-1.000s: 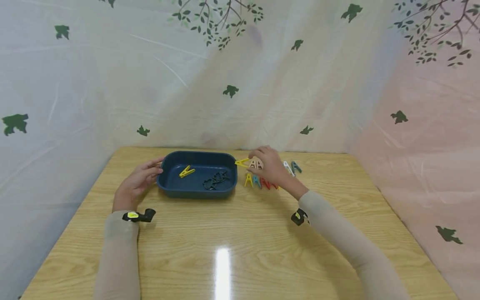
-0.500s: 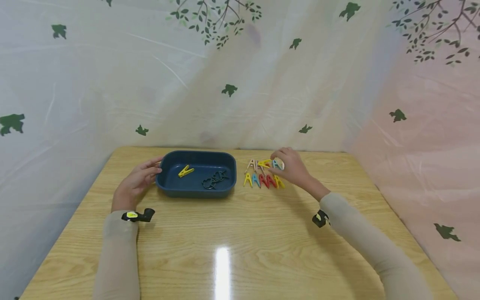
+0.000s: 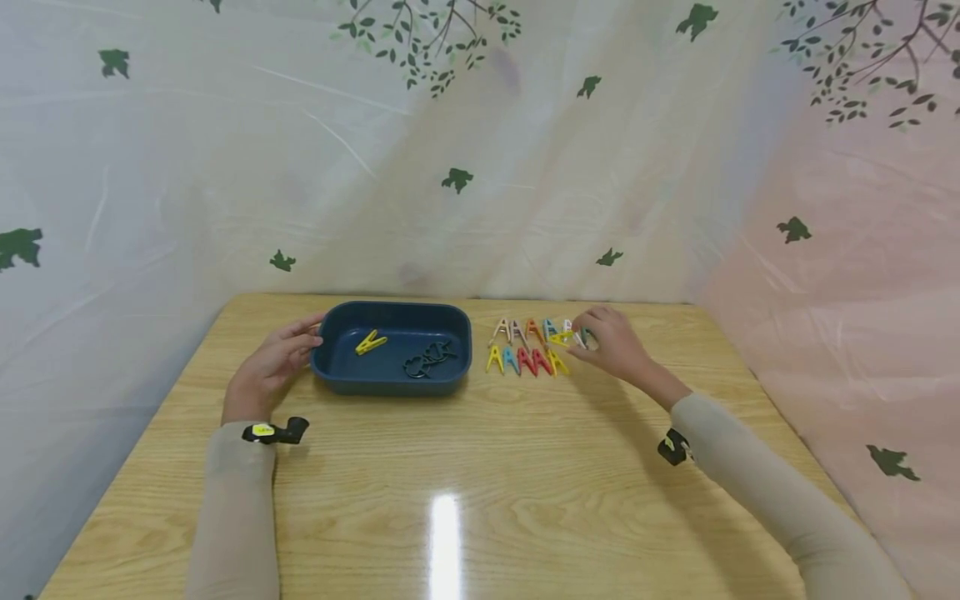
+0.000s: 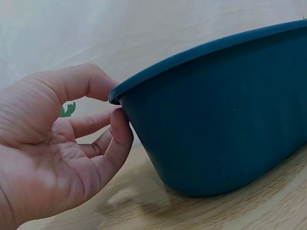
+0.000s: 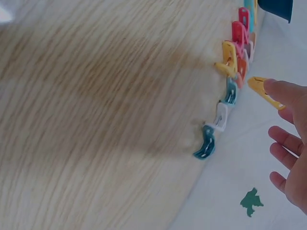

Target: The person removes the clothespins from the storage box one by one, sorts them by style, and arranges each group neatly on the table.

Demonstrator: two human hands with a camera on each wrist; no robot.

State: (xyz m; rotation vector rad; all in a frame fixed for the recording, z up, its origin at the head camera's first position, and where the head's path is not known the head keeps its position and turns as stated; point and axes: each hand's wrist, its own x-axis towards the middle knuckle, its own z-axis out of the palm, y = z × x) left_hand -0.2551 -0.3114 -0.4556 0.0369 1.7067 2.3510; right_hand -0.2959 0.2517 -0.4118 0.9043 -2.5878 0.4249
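Observation:
My left hand [image 3: 272,367] holds the left end of a dark blue plastic basin [image 3: 393,388], its fingertips at and just under the rim in the left wrist view. Inside the basin lie a yellow clothespin [image 3: 371,342] and dark, ring-shaped pieces [image 3: 417,367]. Between thumb and forefinger my right hand [image 3: 613,343] pinches another yellow clothespin [image 5: 259,86], raised over the right end of the clothespin rows. The other right fingers are loosely bent. Nearest to it are a white clothespin [image 5: 221,116] and a teal clothespin [image 5: 206,143] on the table.
Right of the basin, clothespins stand in two rows. The front row has a blue clothespin [image 3: 511,360] and a red clothespin [image 3: 524,361]; the back row includes an orange clothespin [image 3: 533,330]. A pale curtain [image 3: 375,208] hangs behind the wooden table [image 3: 360,483].
My right hand has carried the yellow clothespin rightward from beside the basin's right rim, across the rows to their right end. The left hand has stayed at the basin.

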